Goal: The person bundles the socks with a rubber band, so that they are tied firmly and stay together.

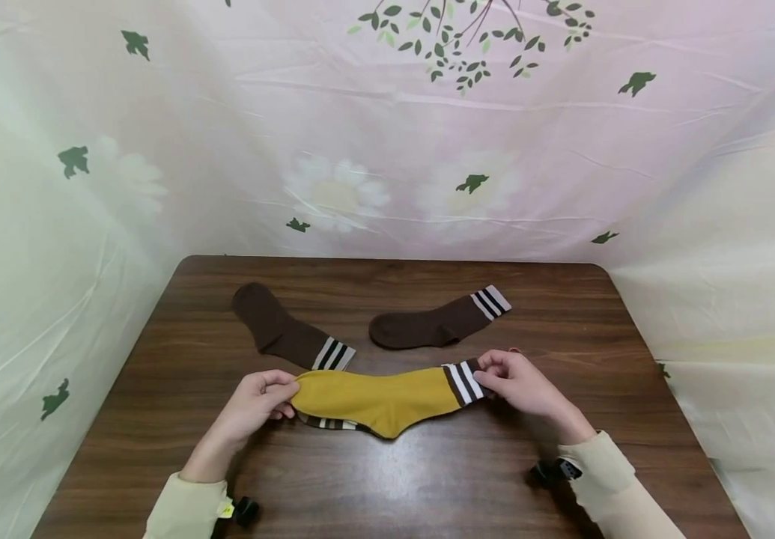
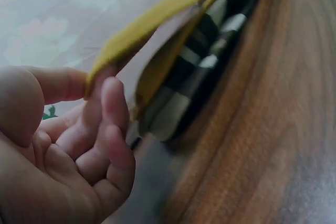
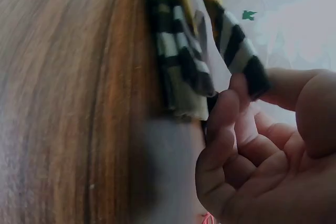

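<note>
A mustard-yellow sock [image 1: 377, 397] is stretched sideways between my two hands near the middle of the table. My left hand [image 1: 262, 400] pinches its toe end between thumb and fingers. At the opposite end, my right hand [image 1: 518, 385] pinches the dark cuff with white stripes [image 1: 463, 382]. Under the raised sock lies a second yellow layer [image 2: 157, 72], seen in the left wrist view. Below that is a dark-and-light patterned sock [image 2: 181, 85], its striped part [image 3: 168, 51] showing in the right wrist view. In the head view the yellow sock mostly hides these lower layers.
Two dark brown socks with striped cuffs lie farther back on the wooden table [image 1: 178, 359]: one at left [image 1: 289, 337], its cuff close to the yellow sock, and another at right [image 1: 421, 327]. Pale cloth [image 1: 387, 150] with leaf and flower prints hangs around the table.
</note>
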A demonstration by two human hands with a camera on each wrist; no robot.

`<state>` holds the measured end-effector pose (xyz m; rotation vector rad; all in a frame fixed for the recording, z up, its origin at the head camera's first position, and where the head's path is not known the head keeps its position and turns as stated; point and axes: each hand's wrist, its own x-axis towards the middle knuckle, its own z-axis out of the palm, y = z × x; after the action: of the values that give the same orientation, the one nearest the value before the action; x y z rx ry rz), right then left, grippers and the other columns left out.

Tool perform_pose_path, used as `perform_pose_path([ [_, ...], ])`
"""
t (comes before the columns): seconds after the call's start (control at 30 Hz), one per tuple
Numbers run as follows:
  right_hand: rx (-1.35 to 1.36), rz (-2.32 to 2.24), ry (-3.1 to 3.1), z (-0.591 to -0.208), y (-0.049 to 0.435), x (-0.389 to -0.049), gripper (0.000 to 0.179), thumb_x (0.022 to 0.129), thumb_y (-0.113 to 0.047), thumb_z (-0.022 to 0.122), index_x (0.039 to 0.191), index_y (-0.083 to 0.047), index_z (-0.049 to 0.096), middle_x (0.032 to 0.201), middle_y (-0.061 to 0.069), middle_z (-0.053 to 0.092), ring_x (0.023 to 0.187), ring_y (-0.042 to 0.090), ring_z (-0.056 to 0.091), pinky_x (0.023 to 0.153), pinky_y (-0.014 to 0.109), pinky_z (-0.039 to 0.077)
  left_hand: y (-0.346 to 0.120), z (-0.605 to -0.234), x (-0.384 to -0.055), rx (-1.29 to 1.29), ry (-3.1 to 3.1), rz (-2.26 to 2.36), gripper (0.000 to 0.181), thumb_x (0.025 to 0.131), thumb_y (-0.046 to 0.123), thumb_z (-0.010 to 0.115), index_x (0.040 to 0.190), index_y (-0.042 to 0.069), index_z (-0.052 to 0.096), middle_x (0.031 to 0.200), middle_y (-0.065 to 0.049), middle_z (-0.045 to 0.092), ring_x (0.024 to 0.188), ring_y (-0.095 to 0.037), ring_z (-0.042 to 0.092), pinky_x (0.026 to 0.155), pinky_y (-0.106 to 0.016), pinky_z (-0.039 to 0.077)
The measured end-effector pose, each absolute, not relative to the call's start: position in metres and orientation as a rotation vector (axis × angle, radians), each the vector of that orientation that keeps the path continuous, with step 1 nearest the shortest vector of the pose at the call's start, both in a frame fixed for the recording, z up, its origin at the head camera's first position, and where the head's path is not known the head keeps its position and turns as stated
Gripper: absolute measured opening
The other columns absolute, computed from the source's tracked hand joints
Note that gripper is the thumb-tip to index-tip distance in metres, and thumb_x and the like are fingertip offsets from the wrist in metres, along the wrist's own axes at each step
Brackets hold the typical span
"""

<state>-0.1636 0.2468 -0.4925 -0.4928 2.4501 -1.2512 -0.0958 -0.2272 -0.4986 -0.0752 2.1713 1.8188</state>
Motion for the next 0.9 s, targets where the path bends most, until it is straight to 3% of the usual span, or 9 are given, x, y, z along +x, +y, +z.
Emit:
perform_pose_path([
  [0.4, -0.515, -1.067, 2.659, -0.504, 0.242, -0.166, 0.007, 0.100, -0.014, 0.072, 0.102, -0.009, 0.068, 0.079, -0.006, 0.064, 0.070, 0.007, 0.056, 0.067, 0.024, 0.046, -0.223, -0.508, -0.098, -0.035, 2.329, 1.697, 0.024, 0.104, 0.013, 0.067, 0.111, -0.009, 0.069, 0.082, -0.012, 0.075, 0.066, -0.018, 0.069, 0.058, -0.027, 0.055],
  [0.9, -0.515, -0.924, 2.721, -0.506, 0.239, -0.169, 0.011, 0.099, -0.017, 0.074, 0.098, -0.010, 0.066, 0.083, -0.005, 0.066, 0.074, 0.008, 0.059, 0.070, 0.027, 0.050, -0.221, -0.508, -0.097, -0.105, 2.533, 1.431, 0.009, 0.100, 0.013, 0.072, 0.098, 0.004, 0.071, 0.074, -0.004, 0.068, 0.065, -0.019, 0.066, 0.055, -0.028, 0.053],
])
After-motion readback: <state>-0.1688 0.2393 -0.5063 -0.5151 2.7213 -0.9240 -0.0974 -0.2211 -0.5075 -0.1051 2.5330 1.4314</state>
